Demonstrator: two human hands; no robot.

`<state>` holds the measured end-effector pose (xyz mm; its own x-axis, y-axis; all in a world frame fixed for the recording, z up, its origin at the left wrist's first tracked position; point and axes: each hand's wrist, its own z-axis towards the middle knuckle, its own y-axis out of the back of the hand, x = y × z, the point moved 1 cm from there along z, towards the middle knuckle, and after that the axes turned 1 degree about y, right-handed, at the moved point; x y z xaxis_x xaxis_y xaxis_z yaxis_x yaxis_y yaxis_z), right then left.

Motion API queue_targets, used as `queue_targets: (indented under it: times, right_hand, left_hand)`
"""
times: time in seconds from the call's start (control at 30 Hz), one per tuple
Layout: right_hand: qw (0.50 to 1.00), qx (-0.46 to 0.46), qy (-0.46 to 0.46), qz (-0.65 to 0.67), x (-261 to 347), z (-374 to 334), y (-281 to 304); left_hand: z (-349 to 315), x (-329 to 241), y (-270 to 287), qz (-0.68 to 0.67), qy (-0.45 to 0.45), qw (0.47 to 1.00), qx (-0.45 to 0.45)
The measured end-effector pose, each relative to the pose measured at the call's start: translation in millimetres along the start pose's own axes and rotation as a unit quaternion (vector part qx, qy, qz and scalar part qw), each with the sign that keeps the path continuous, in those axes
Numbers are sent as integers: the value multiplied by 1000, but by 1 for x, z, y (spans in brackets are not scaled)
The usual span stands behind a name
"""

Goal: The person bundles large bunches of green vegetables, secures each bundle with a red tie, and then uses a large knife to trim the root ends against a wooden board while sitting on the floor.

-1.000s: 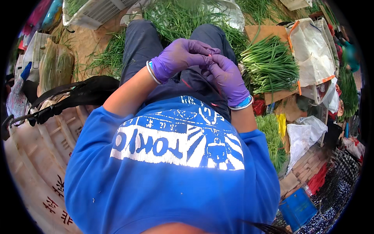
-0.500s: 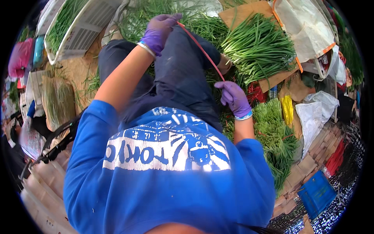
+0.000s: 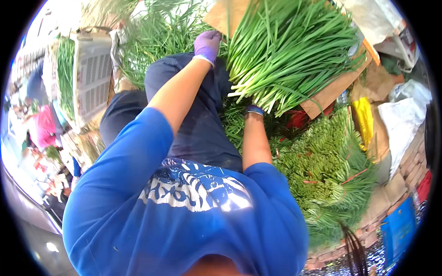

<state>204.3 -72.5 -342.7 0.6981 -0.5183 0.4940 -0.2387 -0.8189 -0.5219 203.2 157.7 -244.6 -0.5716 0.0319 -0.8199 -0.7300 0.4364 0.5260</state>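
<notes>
My left hand (image 3: 208, 45), in a purple glove, is closed at the left side of a large loose heap of garlic chives (image 3: 294, 50). What its fingers hold, if anything, is hidden. The chives lie fanned on brown cardboard (image 3: 317, 99), pale cut ends toward me and green leaves pointing up and right. My right hand (image 3: 254, 110) reaches under those pale ends. Only its wrist and the glove's edge show, so its fingers are out of sight. The red tie cannot be made out now.
Tied bundles of chives (image 3: 317, 170) with red bands are stacked at my right. Loose green leaves (image 3: 156, 41) lie beyond my knees. A white crate (image 3: 92, 73) stands at the left. White plastic bags (image 3: 400, 119) and a blue flat object (image 3: 398, 230) lie far right.
Half a second ago both hands stretched a thin red tie between them. Now my left hand is beside the chives and my right has slid under their ends. The view has shifted right and closer.
</notes>
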Motion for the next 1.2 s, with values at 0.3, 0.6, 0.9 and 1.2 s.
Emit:
queue_targets:
  times: [0.3,0.6,0.9,1.2]
  right_hand:
    - [805,-194,291,-479,107,-73,6]
    - [540,-227,484,-650,202,-56,-60]
    - [735,-181,386,-528,222,3,-38]
    - [571,-224,351,-708,246,23,-69]
  left_hand:
    - [-45,-43,-18,-156,73,984,45]
    - [-28,-90,-58,67,-229,969,61]
    - [-3,-80,-68,111,-13,983,145]
    - [-1,-114,-71,238,-118,953,144]
